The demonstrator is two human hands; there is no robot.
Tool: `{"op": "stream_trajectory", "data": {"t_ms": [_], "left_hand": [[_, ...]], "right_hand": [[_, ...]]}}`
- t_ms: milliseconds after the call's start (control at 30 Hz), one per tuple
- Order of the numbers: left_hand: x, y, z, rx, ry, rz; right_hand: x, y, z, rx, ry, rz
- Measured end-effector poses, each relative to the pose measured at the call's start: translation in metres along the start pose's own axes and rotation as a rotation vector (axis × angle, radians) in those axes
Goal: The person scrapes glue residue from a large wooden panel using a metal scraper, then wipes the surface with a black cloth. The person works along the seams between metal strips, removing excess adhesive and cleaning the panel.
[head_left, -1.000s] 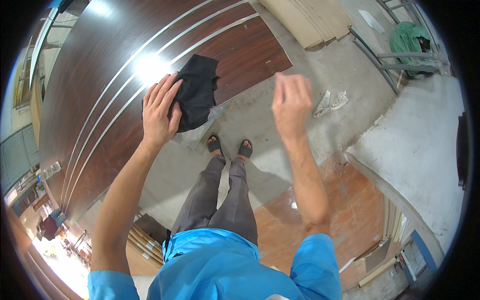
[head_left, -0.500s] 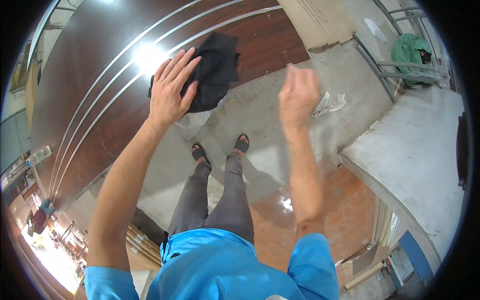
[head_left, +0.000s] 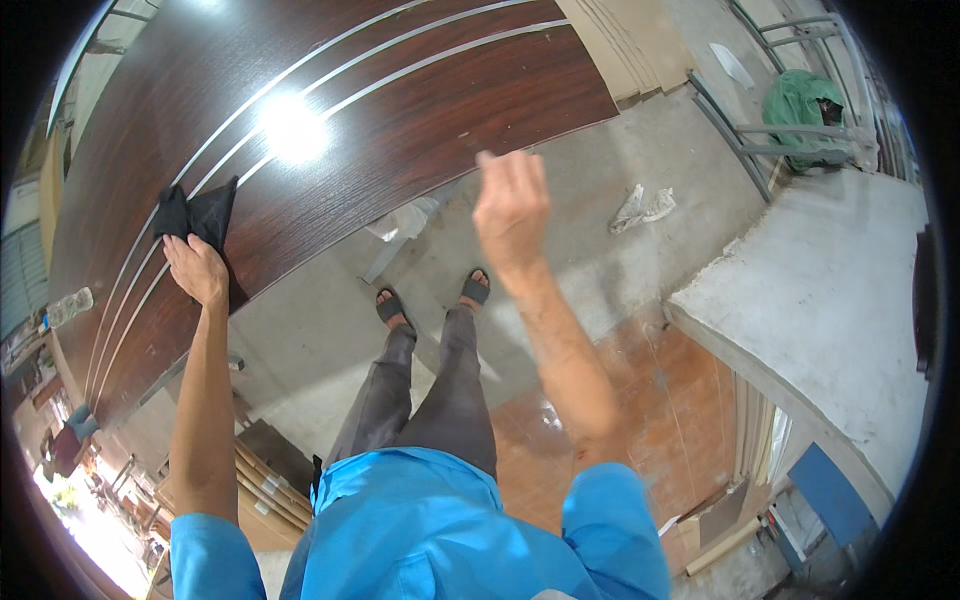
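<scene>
A dark brown wood-grain panel with three pale, silvery stripes fills the upper left. My left hand presses a bunched black cloth against its surface, over the stripes towards the left. The fingers lie on the cloth's near edge, and part of the cloth sits under the hand. My right hand hangs in the air off the panel's near edge, above the floor. Its fingers are curled closed and somewhat blurred; whatever they may hold is hidden.
A clear plastic bottle lies at the panel's left end. White scraps lie on the concrete floor. At right are a pale slab-topped table and a metal frame with a green bag. Another person is far off at lower left.
My left hand has slid the black cloth left and nearer along the panel, bunching it smaller. My right hand has moved left, still closed.
</scene>
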State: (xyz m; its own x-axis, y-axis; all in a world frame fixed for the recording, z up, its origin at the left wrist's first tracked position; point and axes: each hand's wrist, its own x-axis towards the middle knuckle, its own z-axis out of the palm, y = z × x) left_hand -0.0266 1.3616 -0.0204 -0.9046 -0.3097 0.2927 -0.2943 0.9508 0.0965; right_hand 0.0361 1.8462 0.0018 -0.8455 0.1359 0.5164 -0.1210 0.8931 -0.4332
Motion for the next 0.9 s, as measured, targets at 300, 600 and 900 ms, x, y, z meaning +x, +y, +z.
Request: {"op": "stream_trajectory", "data": {"t_ms": [300, 600, 900], "left_hand": [[-0.005, 0.008, -0.005, 0.032, -0.071, -0.107], [-0.004, 0.015, -0.009, 0.043, -0.074, -0.11], [-0.006, 0.008, -0.003, 0.051, -0.067, -0.119]], "right_hand": [[0.035, 0.025, -0.027, -0.189, 0.133, 0.098], [0.006, 0.006, -0.004, -0.083, 0.098, 0.098], [-0.044, -0.032, 0.017, 0.105, 0.01, 0.081]]}}
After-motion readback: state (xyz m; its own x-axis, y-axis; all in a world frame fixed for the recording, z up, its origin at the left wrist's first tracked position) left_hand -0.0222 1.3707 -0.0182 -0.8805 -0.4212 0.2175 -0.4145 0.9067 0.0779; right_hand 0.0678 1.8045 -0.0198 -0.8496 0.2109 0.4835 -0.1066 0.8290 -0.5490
